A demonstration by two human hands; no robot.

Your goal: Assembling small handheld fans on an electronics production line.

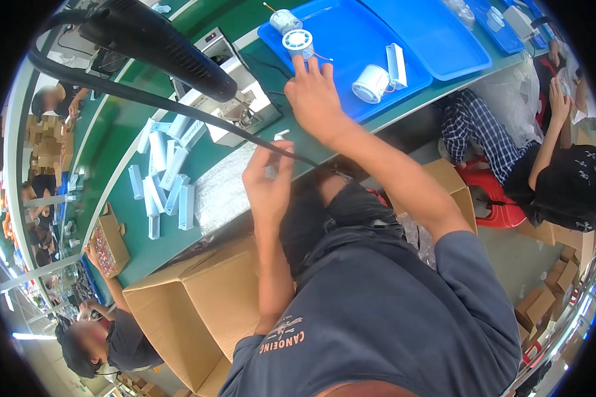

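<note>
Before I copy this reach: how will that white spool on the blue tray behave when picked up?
The white spool looks small and hollow, so probably light. Its round flanges suggest it may roll if tipped sideways. The right hand touches it with fingers; its thin wire tail could snag.

Mount: head-worn fisheye camera, left of a pair.
Direction: steeply downward over the wearer's torso toward the green counter (132,258).
Range: close; forearms enter from the lower edge.
Distortion: counter edges bend toward the rim.
</note>
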